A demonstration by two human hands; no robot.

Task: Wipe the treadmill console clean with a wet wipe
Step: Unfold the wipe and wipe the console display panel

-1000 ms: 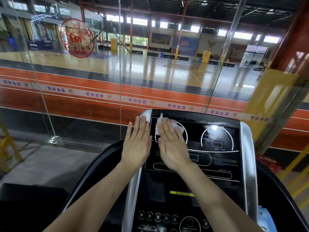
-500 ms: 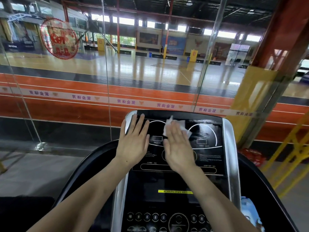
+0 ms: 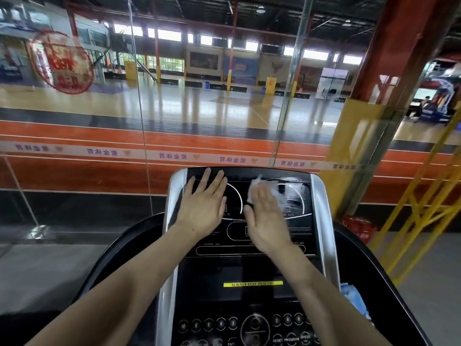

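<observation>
While the left hand [image 3: 203,208] lies flat, fingers straight, on the upper left of the treadmill console [image 3: 249,268], the right hand [image 3: 268,221] presses a white wet wipe [image 3: 275,189] under straight fingers against the console's upper middle, beside a streaked patch.

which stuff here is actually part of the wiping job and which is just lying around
In use: black glossy treadmill console; white crumpled wet wipe; right hand pressing it; left hand flat on the panel.

Lying about: blue plastic packet; red crate.
</observation>
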